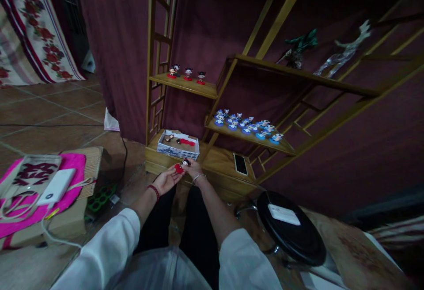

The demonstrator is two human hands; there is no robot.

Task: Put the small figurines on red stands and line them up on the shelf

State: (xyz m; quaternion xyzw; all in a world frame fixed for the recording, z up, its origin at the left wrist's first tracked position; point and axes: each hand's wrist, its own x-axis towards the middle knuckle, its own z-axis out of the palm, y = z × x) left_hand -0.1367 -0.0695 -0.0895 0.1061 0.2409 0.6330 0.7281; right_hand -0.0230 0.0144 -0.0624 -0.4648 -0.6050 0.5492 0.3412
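A small doll figurine (185,163) with dark hair and a red base (179,168) is between my two hands, in front of the shelf unit. My left hand (166,179) has its fingers closed on the red base. From the other side, my right hand (193,168) grips the figurine near its head. Just beyond them an open cardboard box (177,152) with a patterned side stands on the bottom shelf. Inside it lie some small figurine parts and red pieces (187,142).
Several red-based figurines (188,74) stand on the upper left shelf, and rows of blue-based figurines (247,127) on the middle one. A phone (240,164) lies on the bottom shelf. A black round stool (291,228) is at right; a power bank (57,186) lies on pink cloth at left.
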